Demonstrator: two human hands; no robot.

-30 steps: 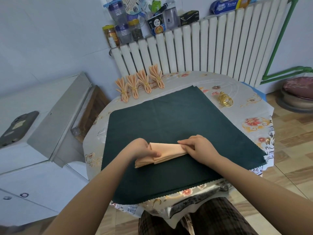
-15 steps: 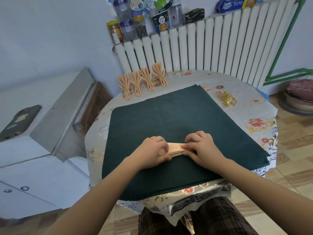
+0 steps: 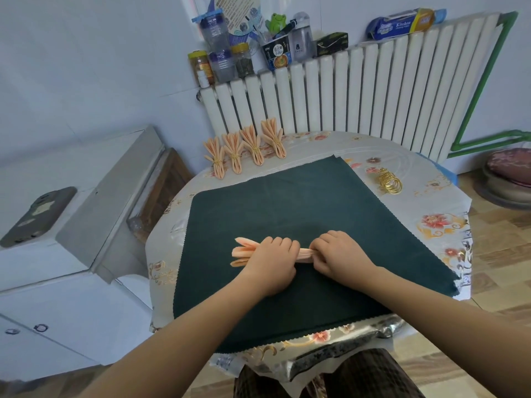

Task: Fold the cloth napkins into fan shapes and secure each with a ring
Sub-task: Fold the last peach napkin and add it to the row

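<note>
I see both hands low in the middle of the frame, over the dark green cloth (image 3: 287, 225) that covers most of the round table (image 3: 431, 202). The peach napkin (image 3: 244, 251) lies on that cloth, gathered into a narrow pleated bundle running left to right. My left hand (image 3: 271, 261) is curled over the bundle's middle and grips it; the pleats splay out in a small fan just left of its knuckles. My right hand (image 3: 342, 255) grips the bundle's other end, fingers curled round it, and a short stretch of napkin shows between the two hands. I cannot tell how far the napkin reaches under the right palm.

At the table's far edge, upper middle of the frame, four finished fans (image 3: 244, 152) lie in a row, each cinched by a gold ring. They lie just beside one another on the floral tablecloth, clear of the green cloth. To the right of the green cloth's far corner sits a stack of loose gold rings (image 3: 389, 183), well apart from both hands.

Behind the table stands a white radiator (image 3: 359, 93) with jars (image 3: 221, 63) and a box of wrap (image 3: 402, 24) on top. A white cabinet (image 3: 71, 225) fills the left side of the frame.
</note>
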